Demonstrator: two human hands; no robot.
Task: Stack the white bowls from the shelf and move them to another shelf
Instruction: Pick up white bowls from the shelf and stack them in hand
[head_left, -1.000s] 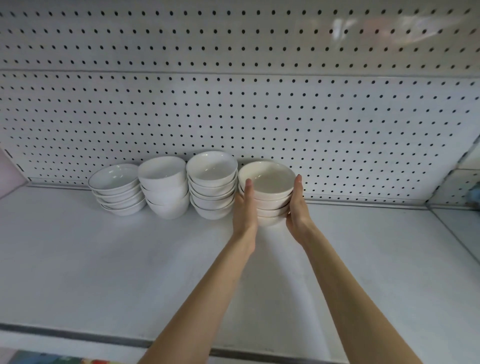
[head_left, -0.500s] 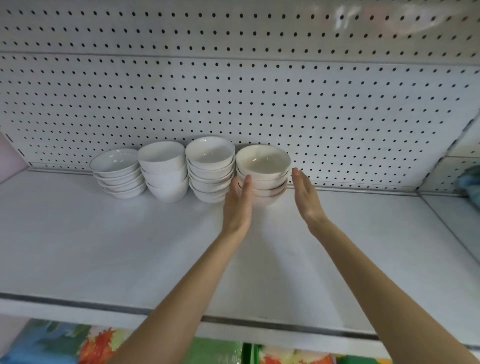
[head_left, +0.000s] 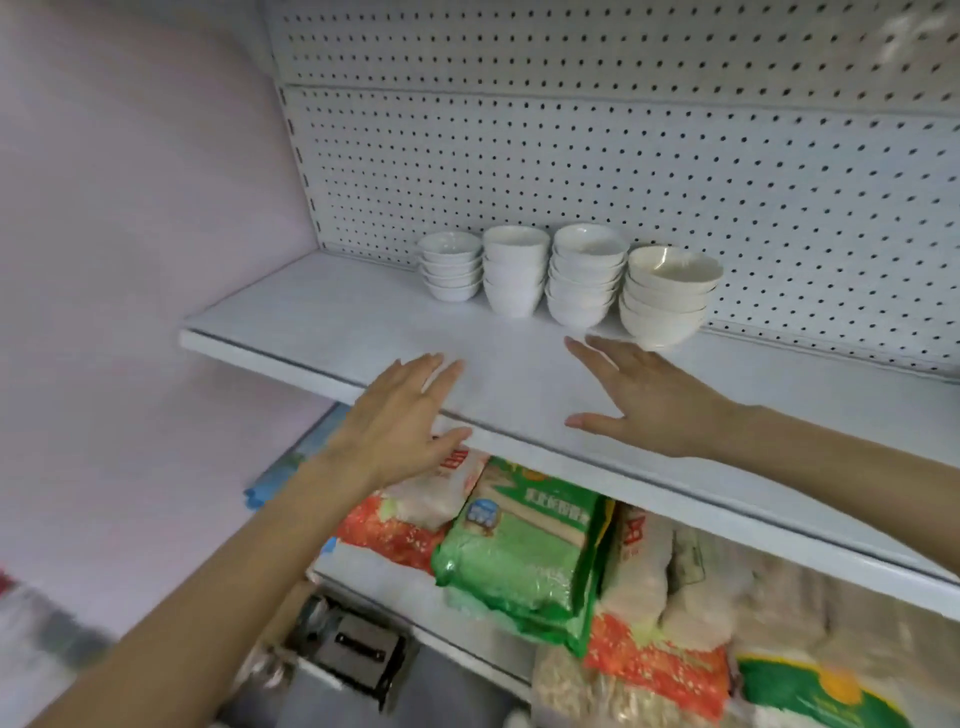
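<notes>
On upper shelf, against pegboard back, four stacks of white bowls lined up side by side. Likely nested so each stack can be carried as one.

Above shelf front, left hand and right hand held flat, fingers spread, nothing gripped. Contact with shelf cannot be told. Rightmost stack nearest right hand, apart from it.

Packaged goods stored below.

Before me, four upright stacks of glossy white ceramic bowls stand rims up in a close row at the back of the white metal shelf. The rightmost, cream-tinted stack sits slightly forward.
</notes>
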